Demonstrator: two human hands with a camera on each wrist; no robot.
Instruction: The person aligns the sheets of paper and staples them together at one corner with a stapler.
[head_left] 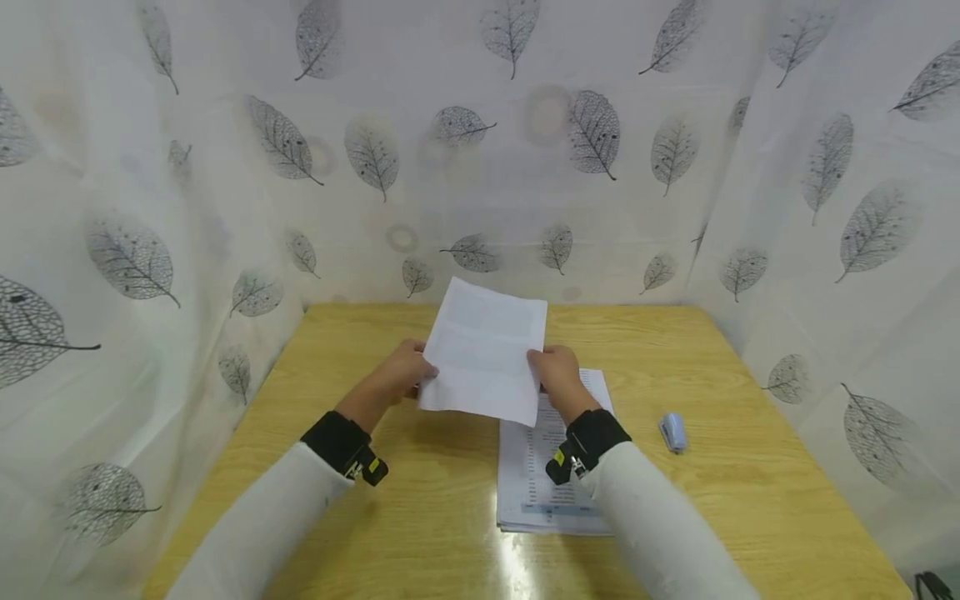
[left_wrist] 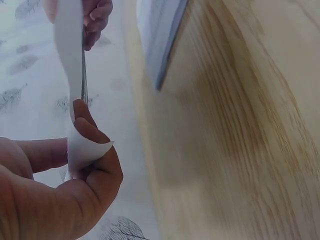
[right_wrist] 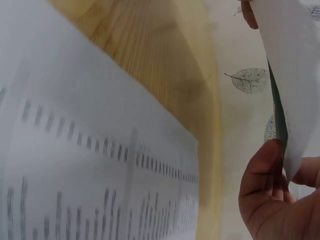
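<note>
Paper (head_left: 487, 350) is held up off the worktop (head_left: 420, 508), towards the middle of its far edge, partly above the top of the stack (head_left: 536, 483). The left hand (head_left: 397, 372) pinches its left side low down, thumb in front and fingers curled behind; the right hand (head_left: 558, 377) pinches the right side a little higher. The paper should be light and limp: its lower corner curls over at the left fingers, and a dark layer shows behind its edge, though how many sheets there are I cannot tell. It will likely bend or crease before it slips, so opposite side edges are a sound place to hold, with a soft pinch and slight tension; squeezing a corner could crumple it. The stapler (head_left: 673, 433) lies right of the stack, towards the worktop's right edge.
</note>
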